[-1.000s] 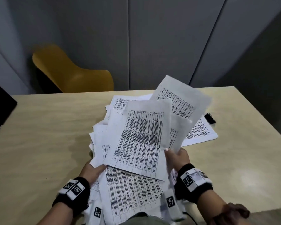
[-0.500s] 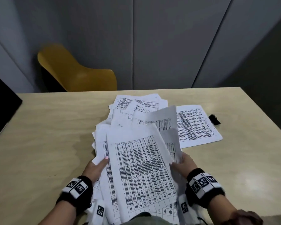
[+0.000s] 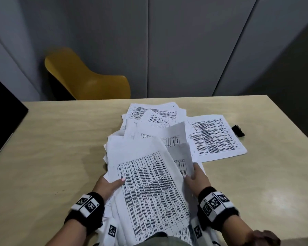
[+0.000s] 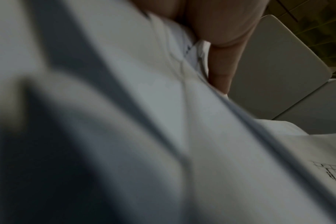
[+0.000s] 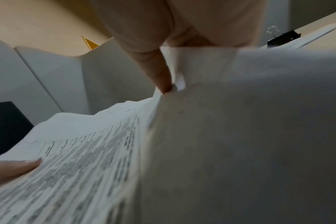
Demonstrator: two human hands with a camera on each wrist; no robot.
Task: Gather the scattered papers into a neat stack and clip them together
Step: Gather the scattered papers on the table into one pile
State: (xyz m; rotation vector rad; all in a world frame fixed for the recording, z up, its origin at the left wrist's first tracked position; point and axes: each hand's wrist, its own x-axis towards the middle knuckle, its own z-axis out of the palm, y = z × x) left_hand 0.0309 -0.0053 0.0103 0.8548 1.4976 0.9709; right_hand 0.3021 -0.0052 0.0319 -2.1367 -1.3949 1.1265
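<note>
Both hands grip papers [image 3: 149, 189]: left hand [image 3: 108, 185] thumb on top, right hand [image 3: 196, 178] probably pinching edge. Square edges before reaching binder clip [image 3: 238, 130] beyond right hand.

Bare table [image 3: 48, 157] fills the left of the head frame and the lower right, open for a hand to pass. Scattered papers [image 3: 155, 174] cover the centre, with a black binder clip [image 3: 238, 130] just beyond a separate sheet [image 3: 214, 137] at right centre. A yellow chair [image 3: 89, 80] stands past the far edge, upper left.

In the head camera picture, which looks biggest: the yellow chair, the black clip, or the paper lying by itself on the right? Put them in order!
1. Yellow chair, though it sits farther away.
2. Lone printed sheet, close in size.
3. Black binder clip, clearly smallest.
</note>
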